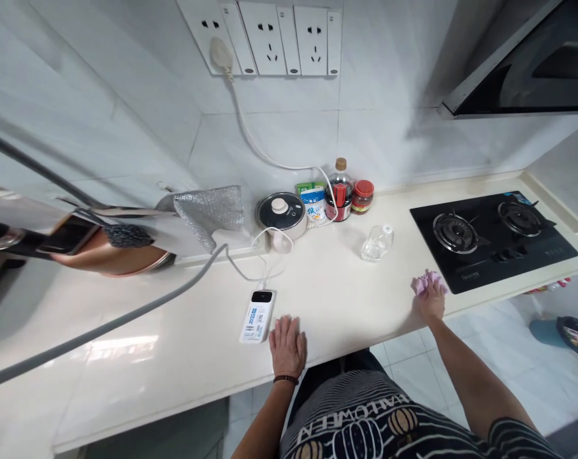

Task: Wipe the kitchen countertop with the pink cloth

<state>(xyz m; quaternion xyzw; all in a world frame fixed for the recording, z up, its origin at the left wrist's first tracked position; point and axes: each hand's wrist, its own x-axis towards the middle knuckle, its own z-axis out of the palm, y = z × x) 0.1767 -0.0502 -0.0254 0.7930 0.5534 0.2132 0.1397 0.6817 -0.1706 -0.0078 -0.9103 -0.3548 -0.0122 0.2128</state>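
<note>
My left hand [287,347] lies flat on the white countertop [336,306] near its front edge, fingers stretched forward and holding nothing. Just left of it rests a white power bank [257,317] with a dark display and a cable at its far end. On the right, my right hand [433,302] presses a crumpled pink cloth [428,282] onto the counter, beside the left edge of the black gas stove [494,239]. Part of the cloth is hidden under the fingers. A clear glass jar [377,243] stands between the hands, farther back.
Along the wall are a lidded electric pot [281,213], seasoning bags [313,201], a dark sauce bottle [339,191] and a red-lidded jar [363,196]. A grey hose [126,326] crosses the left counter. A copper-coloured pan [111,255] leans at left; a range hood [532,70] overhangs the right.
</note>
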